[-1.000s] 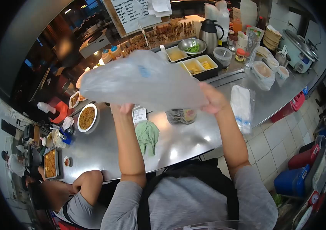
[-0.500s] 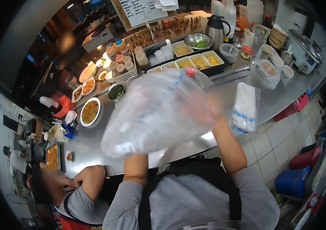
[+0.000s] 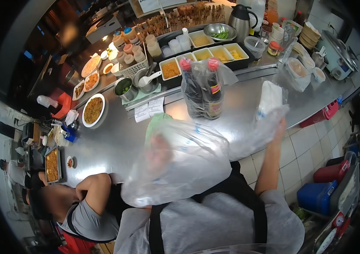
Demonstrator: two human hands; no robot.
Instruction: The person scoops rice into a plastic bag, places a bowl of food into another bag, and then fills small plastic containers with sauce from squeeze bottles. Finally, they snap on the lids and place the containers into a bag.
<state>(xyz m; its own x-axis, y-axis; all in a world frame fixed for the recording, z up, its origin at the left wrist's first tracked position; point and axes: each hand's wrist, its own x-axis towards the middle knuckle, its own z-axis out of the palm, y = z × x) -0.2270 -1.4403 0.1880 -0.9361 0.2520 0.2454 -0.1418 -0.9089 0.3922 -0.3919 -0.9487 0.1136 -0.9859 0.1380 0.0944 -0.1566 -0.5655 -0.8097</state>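
A large clear plastic bag (image 3: 188,169) with blue print spreads in front of my body over the counter's near edge. My right hand (image 3: 278,129), out to the right, is closed on a gathered end of it. Through the film, my left hand (image 3: 159,150) shows blurred; its fingers cannot be made out, nor whether it is inside or behind the bag. Some pale green material (image 3: 158,122) shows just beyond that hand. Past the bag stand two dark bottles with red caps (image 3: 204,91), together in a clear bag. A packet of folded plastic bags (image 3: 269,98) lies by my right hand.
Two paper slips (image 3: 149,109) lie on the steel counter (image 3: 116,139). Beyond are a metal pot with a white ladle (image 3: 148,80), food trays (image 3: 220,54) and sauce bottles (image 3: 129,48). A noodle plate (image 3: 94,110) sits left. A co-worker (image 3: 88,211) is beside me.
The plastic bag has come down and nearer my body, uncovering the bottles and paper slips. My right hand has moved right, pulling an end of the bag outward.
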